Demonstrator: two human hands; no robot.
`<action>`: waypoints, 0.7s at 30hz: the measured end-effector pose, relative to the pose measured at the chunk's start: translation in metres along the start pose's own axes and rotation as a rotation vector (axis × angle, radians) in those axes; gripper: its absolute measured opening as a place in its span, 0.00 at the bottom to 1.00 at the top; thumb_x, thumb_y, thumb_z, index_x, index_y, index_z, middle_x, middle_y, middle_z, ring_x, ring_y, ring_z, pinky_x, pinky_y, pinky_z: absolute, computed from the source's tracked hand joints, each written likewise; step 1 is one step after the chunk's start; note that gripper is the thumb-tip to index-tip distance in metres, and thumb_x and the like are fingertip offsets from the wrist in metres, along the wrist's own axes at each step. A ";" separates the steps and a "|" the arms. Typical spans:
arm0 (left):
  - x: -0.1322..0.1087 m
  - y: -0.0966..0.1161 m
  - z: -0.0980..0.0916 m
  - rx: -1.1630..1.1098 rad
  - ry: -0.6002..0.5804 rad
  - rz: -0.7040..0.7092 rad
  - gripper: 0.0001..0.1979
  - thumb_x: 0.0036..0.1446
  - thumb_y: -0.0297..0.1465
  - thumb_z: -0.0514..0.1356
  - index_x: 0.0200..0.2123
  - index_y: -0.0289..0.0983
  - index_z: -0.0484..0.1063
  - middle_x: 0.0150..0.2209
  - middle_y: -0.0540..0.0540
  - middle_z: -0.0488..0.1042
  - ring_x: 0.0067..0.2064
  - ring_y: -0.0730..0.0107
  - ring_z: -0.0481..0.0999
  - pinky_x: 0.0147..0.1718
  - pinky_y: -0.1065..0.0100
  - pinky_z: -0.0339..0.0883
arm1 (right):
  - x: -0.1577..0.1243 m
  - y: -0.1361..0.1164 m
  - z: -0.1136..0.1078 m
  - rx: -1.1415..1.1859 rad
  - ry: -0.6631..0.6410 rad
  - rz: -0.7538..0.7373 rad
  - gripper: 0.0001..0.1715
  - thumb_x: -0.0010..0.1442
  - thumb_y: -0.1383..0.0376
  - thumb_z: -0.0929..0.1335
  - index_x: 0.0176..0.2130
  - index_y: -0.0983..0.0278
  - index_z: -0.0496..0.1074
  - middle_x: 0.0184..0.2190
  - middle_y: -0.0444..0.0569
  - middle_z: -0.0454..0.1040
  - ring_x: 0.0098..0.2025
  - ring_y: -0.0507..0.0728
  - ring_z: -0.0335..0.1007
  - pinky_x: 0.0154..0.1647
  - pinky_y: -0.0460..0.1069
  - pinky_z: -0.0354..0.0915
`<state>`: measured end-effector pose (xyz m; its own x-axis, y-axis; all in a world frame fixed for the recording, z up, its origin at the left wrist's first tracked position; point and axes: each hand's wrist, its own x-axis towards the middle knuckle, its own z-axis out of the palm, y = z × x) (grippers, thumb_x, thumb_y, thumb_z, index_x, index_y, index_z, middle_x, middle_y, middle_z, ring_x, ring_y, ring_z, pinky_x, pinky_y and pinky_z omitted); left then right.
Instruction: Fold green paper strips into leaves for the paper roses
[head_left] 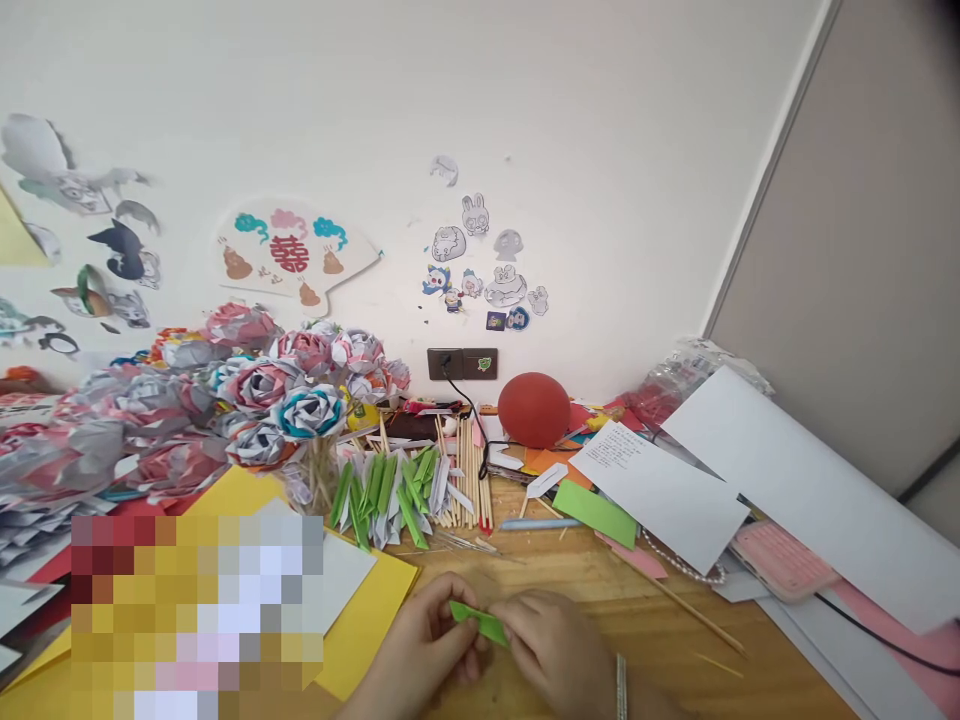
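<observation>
Near the front edge of the wooden table (570, 567), a small folded strip of green paper (480, 622) is held between both hands. My left hand (429, 640) pinches its left part between thumb and fingers. The right end is gripped by the fingers of my right hand (553, 645), which has a bracelet at the wrist. Beyond the hands lies a pile of folded green and white paper pieces (390, 490), with wooden sticks (471, 470) beside it.
Paper flowers (259, 385) crowd the left, behind yellow sheets (375, 600). A red balloon (534, 410) sits at the back near a black cable. At right are a green sheet (596, 513), white papers (660, 490), a pink keyboard (784, 560) and a thin stick (679, 610).
</observation>
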<state>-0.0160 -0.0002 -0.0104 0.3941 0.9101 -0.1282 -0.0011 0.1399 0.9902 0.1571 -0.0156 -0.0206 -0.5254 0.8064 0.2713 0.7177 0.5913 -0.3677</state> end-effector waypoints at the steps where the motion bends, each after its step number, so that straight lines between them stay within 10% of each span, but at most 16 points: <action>1: 0.000 0.000 0.000 -0.017 0.007 -0.025 0.10 0.43 0.34 0.60 0.26 0.38 0.60 0.18 0.54 0.73 0.16 0.76 0.69 0.16 0.75 0.59 | 0.000 0.000 0.001 -0.034 0.009 -0.029 0.15 0.54 0.75 0.62 0.40 0.62 0.70 0.32 0.47 0.76 0.34 0.56 0.70 0.32 0.47 0.59; 13: 0.004 -0.005 -0.005 -0.191 -0.013 -0.117 0.21 0.41 0.44 0.66 0.27 0.39 0.59 0.18 0.53 0.73 0.15 0.75 0.70 0.13 0.76 0.60 | 0.000 -0.002 -0.002 -0.206 0.131 -0.212 0.14 0.60 0.66 0.62 0.46 0.64 0.69 0.28 0.49 0.71 0.29 0.57 0.64 0.25 0.48 0.56; 21: 0.002 -0.006 0.001 -0.161 -0.047 0.033 0.22 0.42 0.45 0.67 0.30 0.39 0.60 0.20 0.54 0.74 0.17 0.75 0.70 0.18 0.74 0.61 | 0.003 -0.005 -0.001 0.452 0.112 0.156 0.13 0.52 0.74 0.64 0.34 0.62 0.75 0.29 0.45 0.74 0.31 0.54 0.68 0.33 0.46 0.60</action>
<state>-0.0142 0.0003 -0.0168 0.4336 0.8967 -0.0889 -0.1606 0.1739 0.9716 0.1524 -0.0165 -0.0173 -0.3573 0.8950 0.2670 0.5007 0.4249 -0.7542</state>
